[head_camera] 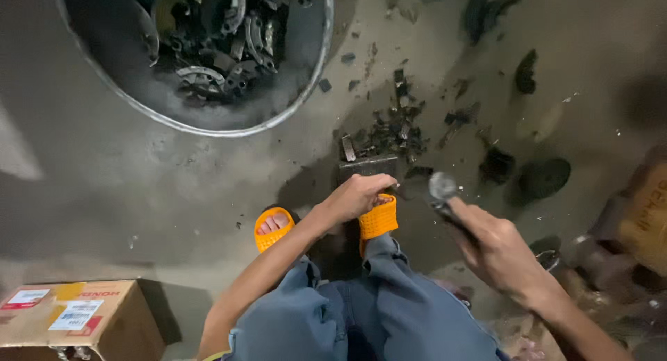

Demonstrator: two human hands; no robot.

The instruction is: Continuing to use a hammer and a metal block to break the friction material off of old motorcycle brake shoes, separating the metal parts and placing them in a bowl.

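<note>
The floor (125,173) is being used as the workplace, grey and stained; a large metal tub (306,90) of curved dark metal parts (222,41) is standing at the upper left, well apart from the hands; a cardboard box (76,319) is lying at the lower left. Nearer, a dark steel block (365,166) is being steadied between two orange sandals (271,229), with a heap of black chips (399,128) lying just beyond it. The left hand (358,194) is being held closed over a small piece on the block's near edge; the piece itself is hidden under the fingers and cannot be told. The right hand (497,253) is gripping the shaft of a hammer (442,187), whose round head is being held raised just beside the block. In judgement, the blow is best being kept short and square to the block, with the left fingertips being kept clear of the face and the toes drawn back; loose chips near the block are likely to fly.
</note>
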